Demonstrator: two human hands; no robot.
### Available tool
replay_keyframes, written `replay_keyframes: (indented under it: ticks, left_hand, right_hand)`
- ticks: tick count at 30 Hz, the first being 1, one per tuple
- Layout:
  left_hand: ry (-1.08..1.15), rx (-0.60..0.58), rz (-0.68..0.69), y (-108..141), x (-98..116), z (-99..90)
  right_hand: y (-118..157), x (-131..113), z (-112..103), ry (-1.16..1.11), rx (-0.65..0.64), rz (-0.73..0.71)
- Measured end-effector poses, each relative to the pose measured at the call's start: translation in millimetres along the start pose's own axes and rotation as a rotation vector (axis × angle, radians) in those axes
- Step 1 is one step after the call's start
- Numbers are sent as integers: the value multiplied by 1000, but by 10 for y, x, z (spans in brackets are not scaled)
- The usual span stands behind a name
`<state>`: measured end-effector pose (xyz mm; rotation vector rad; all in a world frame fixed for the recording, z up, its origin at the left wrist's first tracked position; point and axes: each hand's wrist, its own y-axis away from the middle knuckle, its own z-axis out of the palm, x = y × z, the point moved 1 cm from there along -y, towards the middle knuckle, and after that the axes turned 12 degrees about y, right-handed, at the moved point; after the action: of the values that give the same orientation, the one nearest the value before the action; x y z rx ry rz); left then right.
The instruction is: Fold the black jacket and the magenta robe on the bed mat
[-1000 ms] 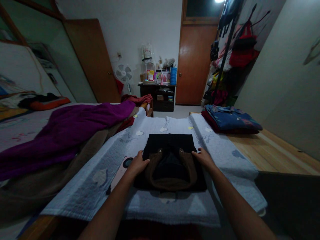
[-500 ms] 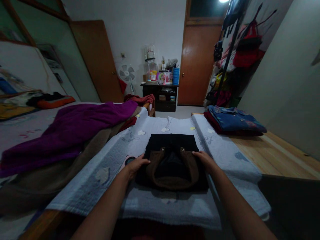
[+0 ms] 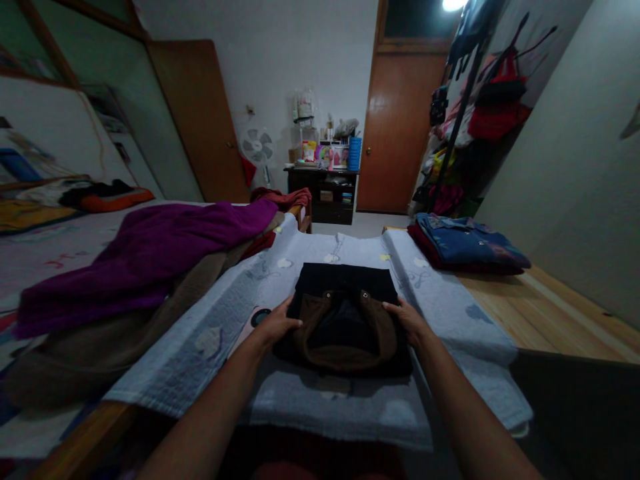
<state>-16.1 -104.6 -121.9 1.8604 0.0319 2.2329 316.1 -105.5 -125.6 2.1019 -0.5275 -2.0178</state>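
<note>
A folded black jacket (image 3: 345, 277) with a brown collar and two metal snaps lies in front of me, collar toward me. My left hand (image 3: 278, 325) grips its left side, thumb on top and the other fingers partly hidden along the edge. On the opposite side my right hand (image 3: 407, 321) holds the edge in the same way, its thumb over the cloth. Beneath the jacket is a pale blue quilted cloth (image 3: 335, 407). Just beyond my left wrist, a pinkish object with a dark round part (image 3: 259, 316) is partly covered.
To the right, a stack of folded clothes (image 3: 467, 240), denim on top, rests on a wooden surface (image 3: 505, 300). On the left bed lie a purple garment (image 3: 165, 257) and a brown one (image 3: 150, 347). A fan (image 3: 258, 148) and a dark cabinet (image 3: 320, 200) stand by the far wall.
Both hands stay on the jacket's sides; the left fingers reach slightly farther along the edge. The jacket sits slightly higher in view, and the view has shifted a little.
</note>
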Motion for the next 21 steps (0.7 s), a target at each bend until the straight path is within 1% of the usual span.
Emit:
replay_keyframes:
  ticks: [3, 5, 9, 12, 14, 18, 19, 21]
  left_hand:
    - [-52, 27, 25, -27, 106, 10]
    - [-63, 18, 28, -63, 179, 0]
    - [-44, -81, -13, -162, 302, -43]
    - [-44, -121, -71, -229, 338, -70]
    - [-64, -88, -132, -253, 322, -79]
    - [-55, 50, -230, -221, 234, -102]
    - [-23, 89, -251, -194, 211, -114]
    - [49, 162, -279, -113, 175, -141]
  right_hand:
    - [94, -51, 24, -17, -1, -57]
    - [177, -88, 49, -13, 26, -96]
    - [320, -93, 103, 50, 83, -176]
    - [353, -3, 136, 96, 98, -198]
    - [341, 92, 147, 96, 97, -164]
    - [301, 267, 120, 52, 95, -110]
    - [298, 295, 101, 68, 98, -106]
    - [302, 326, 55, 169, 106, -118]
